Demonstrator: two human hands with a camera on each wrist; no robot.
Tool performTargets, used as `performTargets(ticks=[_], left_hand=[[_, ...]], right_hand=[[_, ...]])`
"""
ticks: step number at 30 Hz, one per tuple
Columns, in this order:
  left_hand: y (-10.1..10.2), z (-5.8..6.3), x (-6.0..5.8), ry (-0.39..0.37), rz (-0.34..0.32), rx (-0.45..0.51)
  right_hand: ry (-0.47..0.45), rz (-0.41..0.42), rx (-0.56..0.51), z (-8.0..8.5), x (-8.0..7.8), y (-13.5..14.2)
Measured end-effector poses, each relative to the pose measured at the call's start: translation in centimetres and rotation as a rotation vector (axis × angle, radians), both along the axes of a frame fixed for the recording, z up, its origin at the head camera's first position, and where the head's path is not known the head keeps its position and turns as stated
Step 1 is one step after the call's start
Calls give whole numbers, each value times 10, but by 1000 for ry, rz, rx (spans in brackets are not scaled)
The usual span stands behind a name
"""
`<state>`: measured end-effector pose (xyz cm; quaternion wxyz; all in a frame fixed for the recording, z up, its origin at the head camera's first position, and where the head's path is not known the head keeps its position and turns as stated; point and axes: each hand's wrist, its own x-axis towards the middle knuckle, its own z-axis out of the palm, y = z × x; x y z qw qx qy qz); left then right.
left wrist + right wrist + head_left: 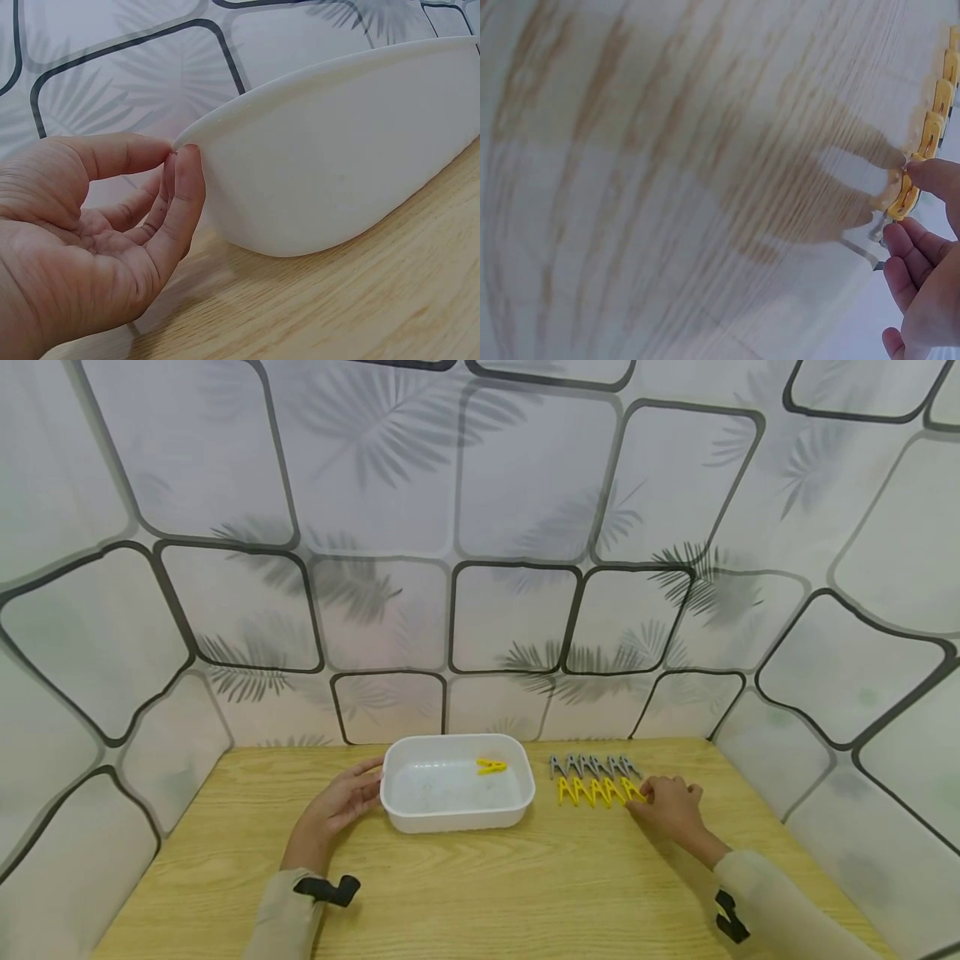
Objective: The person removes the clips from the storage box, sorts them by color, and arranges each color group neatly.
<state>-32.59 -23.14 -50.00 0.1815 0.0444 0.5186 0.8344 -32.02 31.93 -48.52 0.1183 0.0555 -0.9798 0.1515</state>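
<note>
On the left, my left hand (343, 800) pinches the rim of a white plastic basin (457, 821) between thumb and fingertips, as the left wrist view shows. Inside the basin lies one yellow clothespin (492, 766). To the right, several yellow clothespins (596, 791) stand in a row on the table, in front of a row of several grey clothespins (582, 765). My right hand (672, 808) is at the right end of the yellow row, its thumb and fingers pinching the last yellow clothespin (905, 199). The fingers partly cover that clothespin in the head view.
Everything stands on a light wooden table (480, 893). Behind and at both sides hangs a pale patterned curtain (517, 618), close to the table's back edge. Each sleeve carries a black strap (327, 890).
</note>
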Motion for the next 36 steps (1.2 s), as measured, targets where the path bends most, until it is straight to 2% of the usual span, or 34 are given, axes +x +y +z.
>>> performTargets(ticks=[19, 27, 36], left_hand=[[-1, -1, -1, -9, -5, 32], [-2, -1, 0, 8, -13, 11], [-1, 0, 0, 8, -3, -7]], right_hand=[[-6, 24, -18, 2, 2, 1], [21, 29, -5, 9, 4, -2], [83, 49, 17, 13, -9, -5]])
